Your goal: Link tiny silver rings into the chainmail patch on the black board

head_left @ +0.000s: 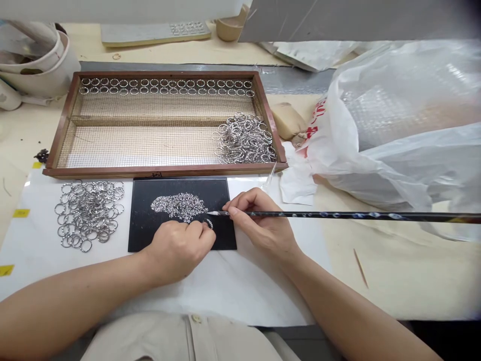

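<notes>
**Beige clothing (165,336) at bottom edge; left hand (183,246) on ring, right hand (261,220) on brush**

Both bare forearms reach in over a white sheet (158,296) on the counter (413,281). Left hand: fist over the front part of a black plate (141,220), fingers curled in, thumb and forefinger pinching a silver ring (210,224); part of the ring hidden. Right hand: at plate's right edge, fingers pinching a thin dark brush (319,215) near its pale tip, handle running off to the right. Tip sits just beside the ring, at the right end of a spread of tiny silver beads (180,205) on the plate; can't tell if it touches either. Loose rings (88,215) piled on the sheet, left of plate. Behind plate: wood-framed mesh tray (161,173), two rows of rings (165,86) along its far side, heaped rings (246,140) in near right corner. Plastic bag (406,150) right of tray, toothpick (361,268) in front of bag, cups (69,67) far left.
</notes>
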Demonstrator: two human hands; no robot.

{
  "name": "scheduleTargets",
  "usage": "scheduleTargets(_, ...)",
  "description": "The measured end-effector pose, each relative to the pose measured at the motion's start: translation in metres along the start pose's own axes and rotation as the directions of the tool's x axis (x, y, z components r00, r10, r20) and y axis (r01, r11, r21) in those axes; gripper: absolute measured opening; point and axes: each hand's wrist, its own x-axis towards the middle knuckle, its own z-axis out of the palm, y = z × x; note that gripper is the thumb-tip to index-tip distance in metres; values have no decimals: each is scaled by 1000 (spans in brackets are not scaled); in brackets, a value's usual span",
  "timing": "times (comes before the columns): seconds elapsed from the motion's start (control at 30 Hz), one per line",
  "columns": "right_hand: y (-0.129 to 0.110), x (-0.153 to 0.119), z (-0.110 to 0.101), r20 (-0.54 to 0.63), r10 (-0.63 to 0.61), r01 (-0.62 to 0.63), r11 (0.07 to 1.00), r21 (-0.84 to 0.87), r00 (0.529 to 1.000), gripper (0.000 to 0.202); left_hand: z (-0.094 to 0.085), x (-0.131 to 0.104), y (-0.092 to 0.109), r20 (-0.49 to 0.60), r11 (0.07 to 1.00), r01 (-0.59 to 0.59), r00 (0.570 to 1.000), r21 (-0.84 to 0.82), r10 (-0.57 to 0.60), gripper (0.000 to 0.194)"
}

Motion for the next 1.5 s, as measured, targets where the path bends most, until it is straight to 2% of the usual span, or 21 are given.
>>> scheduleTargets(0.9,0,-1,0,-11,5,-5,1000,10,1000,18,0,0,0,-7,1000,0,1000,14,0,19)
scheduleTargets(1.0,2,-1,-3,-15,33,-32,996,85,999,19,0,-1,0,-4,1000,0,1000,21,0,19)
scheduleTargets(1.2,4,2,-9,49,43,-58,923,380,998,19,1,-1,-1,9,1000,-8,1000,10,8,16)
scheduleTargets(1.5,5,2,-8,121,31,-81,896,436,992,19,0,-1,0,20,1000,-13,1000,0,13,17)
